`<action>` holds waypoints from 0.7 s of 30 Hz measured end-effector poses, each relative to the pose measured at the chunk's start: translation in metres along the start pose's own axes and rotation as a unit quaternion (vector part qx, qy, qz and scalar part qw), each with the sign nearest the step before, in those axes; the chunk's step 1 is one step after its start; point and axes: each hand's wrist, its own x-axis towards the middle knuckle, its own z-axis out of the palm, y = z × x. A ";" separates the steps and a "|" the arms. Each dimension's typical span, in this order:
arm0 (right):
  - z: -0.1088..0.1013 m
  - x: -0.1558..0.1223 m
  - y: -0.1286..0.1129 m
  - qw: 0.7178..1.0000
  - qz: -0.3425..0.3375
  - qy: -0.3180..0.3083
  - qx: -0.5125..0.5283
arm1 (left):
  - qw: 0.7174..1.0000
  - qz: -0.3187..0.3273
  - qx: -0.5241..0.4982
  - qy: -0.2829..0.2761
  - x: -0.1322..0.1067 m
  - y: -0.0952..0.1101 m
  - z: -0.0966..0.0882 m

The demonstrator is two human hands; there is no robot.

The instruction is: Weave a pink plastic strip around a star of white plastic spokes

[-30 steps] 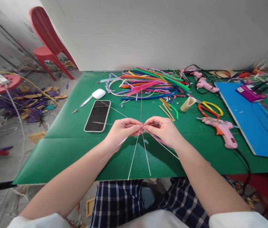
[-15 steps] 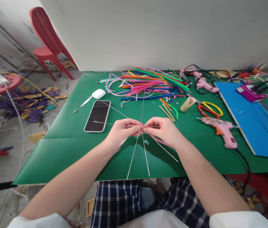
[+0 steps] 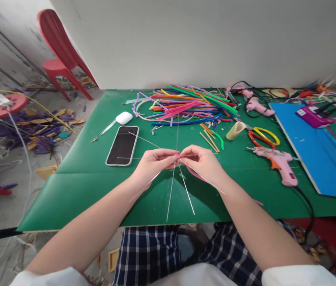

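My left hand (image 3: 153, 163) and my right hand (image 3: 202, 161) meet fingertip to fingertip above the green mat (image 3: 75, 186). Both pinch the crossing point of a bundle of thin metal wires (image 3: 171, 190) that fan out in all directions like spokes. A pink pipe cleaner (image 3: 192, 171) is at the pinch and trails under my right hand. Both hands are closed in a pinch.
A phone (image 3: 123, 145) and a white earbud case (image 3: 123, 117) lie left of the hands. A heap of coloured pipe cleaners (image 3: 188, 105) sits behind. To the right are scissors (image 3: 261, 137), a pink glue gun (image 3: 278, 162), a tape roll (image 3: 235, 130) and a blue sheet (image 3: 317, 151).
The wire bundle has turned slightly in my fingers; the lower wire ends have swung to the right. My hands stay in the same place.
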 end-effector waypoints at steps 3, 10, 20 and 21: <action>0.000 0.000 0.002 1.000 0.001 0.003 0.006 | 1.000 0.009 0.001 -0.006 0.000 -0.001 -0.001; 0.000 -0.001 0.002 1.000 0.022 -0.008 0.007 | 0.999 0.026 -0.006 -0.018 0.000 -0.003 -0.001; 0.002 0.001 0.003 1.000 0.019 0.004 0.015 | 1.000 0.024 0.002 -0.006 0.001 -0.004 -0.001; 0.002 0.001 0.003 1.000 0.017 0.006 0.019 | 1.000 0.023 0.005 -0.001 0.001 -0.004 -0.001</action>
